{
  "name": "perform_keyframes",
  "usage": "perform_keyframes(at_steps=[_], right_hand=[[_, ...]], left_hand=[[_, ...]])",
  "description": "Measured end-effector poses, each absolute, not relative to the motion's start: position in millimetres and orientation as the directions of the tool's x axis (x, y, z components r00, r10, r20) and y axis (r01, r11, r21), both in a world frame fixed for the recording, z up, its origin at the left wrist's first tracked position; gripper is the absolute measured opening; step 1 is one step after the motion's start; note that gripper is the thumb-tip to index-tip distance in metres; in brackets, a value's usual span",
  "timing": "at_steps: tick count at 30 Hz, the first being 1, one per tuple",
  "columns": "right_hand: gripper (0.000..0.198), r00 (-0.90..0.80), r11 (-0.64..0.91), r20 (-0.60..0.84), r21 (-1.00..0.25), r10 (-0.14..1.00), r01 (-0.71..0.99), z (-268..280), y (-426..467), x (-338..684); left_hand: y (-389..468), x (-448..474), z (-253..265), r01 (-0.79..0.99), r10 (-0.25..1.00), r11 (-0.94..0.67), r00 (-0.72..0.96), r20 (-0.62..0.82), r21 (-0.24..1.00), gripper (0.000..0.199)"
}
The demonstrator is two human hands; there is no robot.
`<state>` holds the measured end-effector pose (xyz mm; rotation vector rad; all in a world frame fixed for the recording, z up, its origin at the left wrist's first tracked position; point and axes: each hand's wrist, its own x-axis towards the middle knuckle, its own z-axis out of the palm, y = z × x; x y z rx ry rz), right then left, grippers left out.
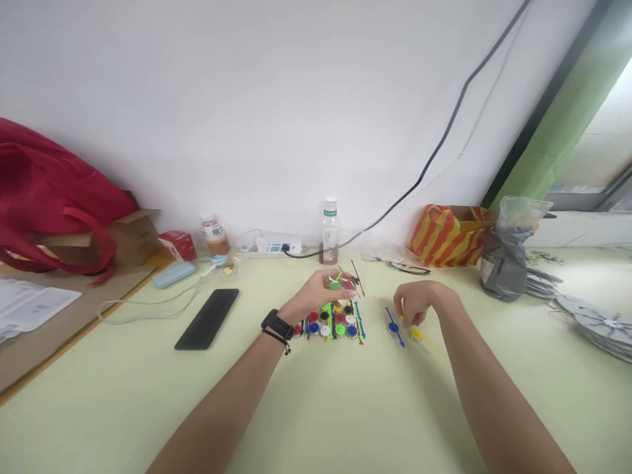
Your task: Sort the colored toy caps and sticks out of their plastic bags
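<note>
My left hand (320,291), with a black wristband, is closed around a small bunch of arrow spinners (336,284) in green, red, black and white. Below it on the table lie rows of round-hubbed spinners (326,322) in red, blue, white, green, yellow and black, with coloured arrows between them. My left hand covers part of the back row. Over to the right, the curled fingers of my right hand (419,299) pinch at a yellow arrow spinner (417,334) low over the tabletop. Just left of these fingers lies a blue arrow spinner (394,327).
A black phone-like slab (207,319) lies on the left. Along the wall stand a bottle (330,230), a power strip (276,245), a striped bag (447,236) and a grey bag (504,263). A black cable (419,179) hangs down. Stacked grey discs (600,322) sit far right.
</note>
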<state>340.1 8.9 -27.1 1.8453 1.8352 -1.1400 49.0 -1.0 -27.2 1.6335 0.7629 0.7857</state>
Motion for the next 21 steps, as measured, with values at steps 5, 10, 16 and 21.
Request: perform_keyframes(at_steps=[5,10,16,21], right_hand=[[0.023,-0.2,-0.106,-0.687,-0.376,0.698,0.921,-29.0,7.6,336.5],[0.016,-0.295,-0.029,-0.401,-0.632,0.867,0.775,1.6,-4.2,350.5],[0.033,0.025,0.22,0.273,-0.82,0.962,0.528,57.6,-42.1,358.4],[0.03,0.451,0.42,0.538,-0.841,0.712,0.341,78.1,-60.6,333.3]], left_hand=[[2.3,45.8,-31.9,0.086,0.826,-0.18,0.555,0.103,0.98,0.053],[5.5,43.0,-35.6,0.089,0.821,-0.199,0.559,0.116,0.976,0.049],[6.4,42.6,-36.3,0.097,0.828,-0.179,0.552,0.097,0.979,0.052],[4.6,44.5,-31.6,0.124,0.82,-0.21,0.562,0.106,0.97,0.05]])
